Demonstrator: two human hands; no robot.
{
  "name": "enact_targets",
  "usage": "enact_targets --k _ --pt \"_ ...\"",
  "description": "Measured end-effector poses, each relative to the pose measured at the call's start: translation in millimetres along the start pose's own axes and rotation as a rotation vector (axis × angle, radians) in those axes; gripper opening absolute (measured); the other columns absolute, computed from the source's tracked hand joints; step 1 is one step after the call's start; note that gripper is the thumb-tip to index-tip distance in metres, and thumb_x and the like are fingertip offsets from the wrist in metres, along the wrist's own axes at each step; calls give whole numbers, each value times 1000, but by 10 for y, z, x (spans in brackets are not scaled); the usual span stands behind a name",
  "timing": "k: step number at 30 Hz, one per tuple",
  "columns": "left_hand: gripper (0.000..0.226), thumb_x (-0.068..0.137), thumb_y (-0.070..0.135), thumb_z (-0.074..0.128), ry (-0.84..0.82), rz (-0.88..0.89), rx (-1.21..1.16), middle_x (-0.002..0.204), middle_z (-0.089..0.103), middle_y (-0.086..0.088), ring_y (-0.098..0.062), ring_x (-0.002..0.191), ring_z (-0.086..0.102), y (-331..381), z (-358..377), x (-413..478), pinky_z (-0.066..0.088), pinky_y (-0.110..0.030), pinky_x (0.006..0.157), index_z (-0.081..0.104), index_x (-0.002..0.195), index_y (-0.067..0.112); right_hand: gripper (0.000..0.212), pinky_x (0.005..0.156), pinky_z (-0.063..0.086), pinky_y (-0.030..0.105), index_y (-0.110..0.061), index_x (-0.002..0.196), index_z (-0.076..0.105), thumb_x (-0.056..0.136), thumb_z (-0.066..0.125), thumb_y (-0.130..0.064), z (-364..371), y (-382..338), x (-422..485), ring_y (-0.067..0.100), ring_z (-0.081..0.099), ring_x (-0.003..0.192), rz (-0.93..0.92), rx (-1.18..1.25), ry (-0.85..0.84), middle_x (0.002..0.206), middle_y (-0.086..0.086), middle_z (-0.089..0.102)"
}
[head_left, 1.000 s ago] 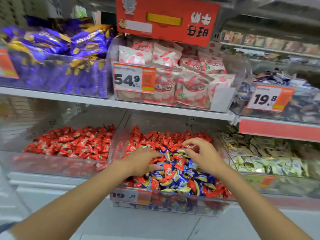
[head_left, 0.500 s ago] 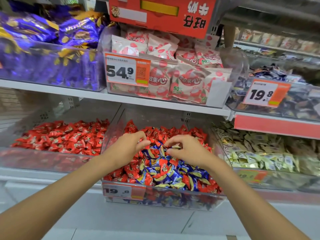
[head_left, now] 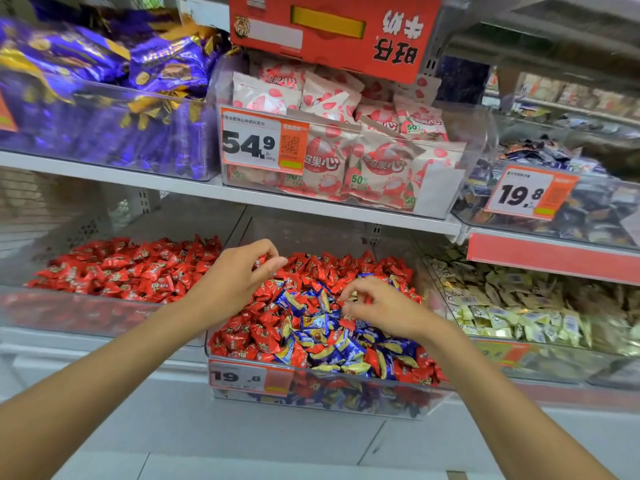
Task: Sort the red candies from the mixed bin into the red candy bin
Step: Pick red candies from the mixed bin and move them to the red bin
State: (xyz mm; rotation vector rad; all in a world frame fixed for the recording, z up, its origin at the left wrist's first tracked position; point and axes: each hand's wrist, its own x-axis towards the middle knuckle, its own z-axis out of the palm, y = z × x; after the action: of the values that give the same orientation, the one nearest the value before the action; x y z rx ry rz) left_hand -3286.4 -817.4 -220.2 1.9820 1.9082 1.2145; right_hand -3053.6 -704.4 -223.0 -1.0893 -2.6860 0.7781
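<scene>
On the lower shelf [head_left: 104, 344] the mixed bin [head_left: 322, 400], a clear plastic box, sits in the middle. It is heaped with red candies [head_left: 311, 268] toward the back and sides and blue candies [head_left: 311, 322] in a patch at the centre and front. A price tag [head_left: 249, 377] reading 19.8 is stuck on its front wall. Just beside it on the left stands the red candy bin [head_left: 69, 317], also clear, holding only red wrapped sweets [head_left: 131, 268].

Both bare arms reach into the mixed bin. The left hand [head_left: 239, 277] is raised above the left rear part of the pile, near the side next to the red candy bin. Its fingers are curled, and thumb and fingertips pinch a red candy [head_left: 260, 260], which shows between them. The right hand [head_left: 384, 308] is low over the centre right of the pile, fingers bent downward with the tips among the wrappers at the edge of the blue patch; whether it pinches anything I cannot tell.

Right of the mixed bin, another clear bin holds pale wrapped sweets [head_left: 502, 317]. On the upper shelf [head_left: 138, 174] are purple bags [head_left: 104, 64], pink and white bags [head_left: 346, 157] behind a 54.9 tag [head_left: 263, 143], and dark sweets [head_left: 588, 209] behind a second 19.8 tag [head_left: 526, 194]. A red sign [head_left: 332, 29] above them has its lettering upside down
</scene>
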Motion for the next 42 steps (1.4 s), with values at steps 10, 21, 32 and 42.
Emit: enact_targets --k 10,21,32,42 --pt "28 94 38 45 67 23 -70 57 52 8 -5 50 49 33 -50 -15 34 -13 51 59 86 15 7 79 48 45 -32 93 54 98 50 -29 -9 -113 -79 19 58 82 -28 138 198 96 -11 59" --pt "34 90 43 46 360 -244 9 50 44 5 -6 50 43 -1169 -1195 -173 33 -29 58 52 61 25 16 81 38 18 -26 91 61 91 55 -10 538 -1512 832 1 56 83 -368 172 145 97 -2 58" --pt "19 79 41 67 96 -502 206 109 66 15 -7 111 52 -2196 -1384 -92 28 -33 108 71 97 38 27 96 43 24 -22 116 66 90 62 -31 670 -1683 1803 11 60 110 -317 -276 -4 118 -6 66" --pt "28 79 40 70 -175 -433 270 102 69 3 -15 97 63 -2357 -597 637 47 -20 79 71 102 24 17 102 42 33 -35 92 71 78 68 -44 740 -1257 1907 0 58 105 -358 26 -67 105 -17 65"
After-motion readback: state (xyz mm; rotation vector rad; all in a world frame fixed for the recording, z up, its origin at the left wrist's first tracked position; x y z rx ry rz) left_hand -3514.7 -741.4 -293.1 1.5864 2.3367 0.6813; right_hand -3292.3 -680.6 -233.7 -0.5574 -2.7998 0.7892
